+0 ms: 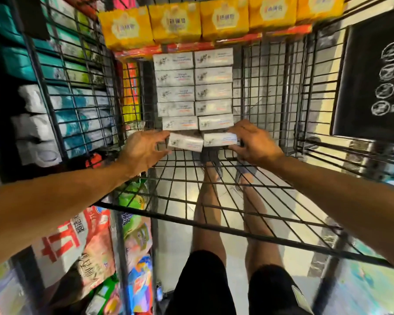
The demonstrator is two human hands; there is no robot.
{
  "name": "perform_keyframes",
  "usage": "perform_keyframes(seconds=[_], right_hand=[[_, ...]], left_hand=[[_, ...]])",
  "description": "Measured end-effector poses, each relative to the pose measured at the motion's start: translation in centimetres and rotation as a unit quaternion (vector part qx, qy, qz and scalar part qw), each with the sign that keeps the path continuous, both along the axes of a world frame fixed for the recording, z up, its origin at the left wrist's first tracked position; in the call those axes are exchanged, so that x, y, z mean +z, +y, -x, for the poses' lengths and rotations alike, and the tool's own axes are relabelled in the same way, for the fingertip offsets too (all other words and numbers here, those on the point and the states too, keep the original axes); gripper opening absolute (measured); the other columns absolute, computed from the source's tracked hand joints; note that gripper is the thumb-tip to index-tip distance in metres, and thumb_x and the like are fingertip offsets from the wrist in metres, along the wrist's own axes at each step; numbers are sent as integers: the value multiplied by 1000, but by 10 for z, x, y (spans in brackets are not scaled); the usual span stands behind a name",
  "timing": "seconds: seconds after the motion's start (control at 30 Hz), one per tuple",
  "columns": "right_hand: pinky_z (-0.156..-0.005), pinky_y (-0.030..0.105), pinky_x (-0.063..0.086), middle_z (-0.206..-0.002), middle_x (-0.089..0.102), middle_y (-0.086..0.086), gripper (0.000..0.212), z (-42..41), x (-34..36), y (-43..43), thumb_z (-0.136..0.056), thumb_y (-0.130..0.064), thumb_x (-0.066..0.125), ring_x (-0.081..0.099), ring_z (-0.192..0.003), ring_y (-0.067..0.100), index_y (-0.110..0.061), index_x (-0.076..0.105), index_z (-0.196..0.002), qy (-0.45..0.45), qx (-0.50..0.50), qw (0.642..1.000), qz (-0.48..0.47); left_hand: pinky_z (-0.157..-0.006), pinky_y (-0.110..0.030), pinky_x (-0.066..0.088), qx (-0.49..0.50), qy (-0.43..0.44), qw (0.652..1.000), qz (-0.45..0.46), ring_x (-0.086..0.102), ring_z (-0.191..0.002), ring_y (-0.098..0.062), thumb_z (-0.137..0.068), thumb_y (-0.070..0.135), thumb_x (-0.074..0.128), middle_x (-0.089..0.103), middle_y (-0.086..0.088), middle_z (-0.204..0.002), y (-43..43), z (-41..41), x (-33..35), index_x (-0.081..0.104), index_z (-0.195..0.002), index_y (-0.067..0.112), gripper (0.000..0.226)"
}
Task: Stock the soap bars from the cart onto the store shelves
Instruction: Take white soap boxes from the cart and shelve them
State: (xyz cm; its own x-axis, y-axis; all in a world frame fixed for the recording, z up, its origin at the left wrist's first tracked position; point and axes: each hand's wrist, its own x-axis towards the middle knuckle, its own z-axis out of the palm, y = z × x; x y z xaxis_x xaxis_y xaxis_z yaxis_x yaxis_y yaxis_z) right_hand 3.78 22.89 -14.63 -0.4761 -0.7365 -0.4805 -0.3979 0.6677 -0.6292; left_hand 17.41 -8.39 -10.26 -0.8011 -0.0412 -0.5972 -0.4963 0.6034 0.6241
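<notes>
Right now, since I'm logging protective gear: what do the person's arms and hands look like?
Both forearms are bare, with no sleeves in view. The left hand and right hand wear no gloves, and no watch, bracelet or ring shows. Motion blur could hide small details.

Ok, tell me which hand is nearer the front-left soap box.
Left. The left hand holds the front-left box by its left end; the right hand is one box over to the right, holding the front-right box.

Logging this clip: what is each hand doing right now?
Left hand: grips the left soap box.
Right hand: grips the right soap box.
</notes>
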Motion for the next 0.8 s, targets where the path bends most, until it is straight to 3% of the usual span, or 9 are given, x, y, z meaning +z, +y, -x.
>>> perform_keyframes(seconds=[0.07, 0.13, 0.3, 0.43, 0.5, 0.57, 0.67, 0.73, 0.8], right_hand=[[-85, 40, 57, -129, 55, 8, 47, -3, -3, 3, -90, -23, 73, 64, -105, 29, -16, 58, -133, 9, 11, 1000, 15], [-82, 42, 59, -126, 56, 9, 49, -5, -8, 4, -87, -21, 77, 65, -102, 31, -14, 59, -132, 19, 21, 999, 19], [-85, 46, 59, -126, 60, 5, 50, 3, 11, 5, -83, -21, 81, 65, -105, 28, -18, 63, -129, -2, 8, 1000, 23], [-88, 39, 55, -116, 65, 7, 48, 23, 66, 10, -82, -23, 75, 63, -103, 25, -13, 68, -128, -44, 0, 998, 50], [-87, 46, 56, -112, 67, 9, 45, 33, 103, 13, -80, -17, 81, 62, -102, 25, -8, 70, -123, -61, -42, 996, 45], [-85, 46, 57, -110, 67, 6, 42, 40, 140, 16, -78, -10, 86, 63, -98, 22, -8, 72, -118, -93, -93, 991, 40], [-80, 35, 62, -107, 68, 4, 34, 44, 204, 16, -78, -12, 87, 66, -94, 17, -19, 74, -109, -190, -194, 959, 80], [-76, 23, 56, -98, 68, 3, 31, 40, 246, 16, -80, -9, 85, 63, -87, 10, -24, 72, -103, -219, -233, 940, 119], [-72, 22, 50, -82, 66, 0, 27, 31, 283, 16, -83, -5, 82, 58, -77, 6, -20, 72, -103, -229, -255, 928, 149]], left_hand=[[-82, -33, 58, -145, 34, 981, 123, 73, -97, -23, -87, 38, 76, 72, -4, -120, -1, 0, -4, 62, -134, 26, 50], [-78, -39, 58, -225, 48, 960, 161, 72, -92, -27, -92, 40, 70, 72, -8, -118, 3, 5, -5, 59, -135, 24, 48], [-77, -44, 60, -209, 64, 966, 140, 73, -81, -29, -88, 36, 75, 76, -8, -103, 6, 6, 4, 64, -128, 21, 44], [-80, -34, 62, -70, 30, 995, 70, 74, -80, -15, -77, 29, 87, 78, -4, -103, -2, 6, 42, 70, -125, 21, 52], [-73, -21, 60, 10, 28, 999, 42, 67, -76, 4, -74, 23, 89, 75, 5, -96, -2, 6, 75, 72, -121, 19, 50], [-63, -9, 47, 101, 59, 993, 7, 59, -71, 7, -72, 10, 90, 63, 9, -86, 2, 3, 116, 74, -112, 24, 45], [-70, -13, 50, 231, 111, 965, -54, 57, -82, -3, -71, 3, 89, 58, 0, -95, 16, -10, 181, 70, -100, 42, 52], [-75, -11, 51, 331, 118, 930, -110, 64, -87, -2, -72, -6, 84, 69, 9, -97, 30, -24, 222, 67, -102, 27, 47], [-70, -11, 52, 438, 134, 872, -171, 68, -80, 3, -64, -5, 88, 76, 13, -85, 47, -42, 260, 64, -102, 15, 49]])
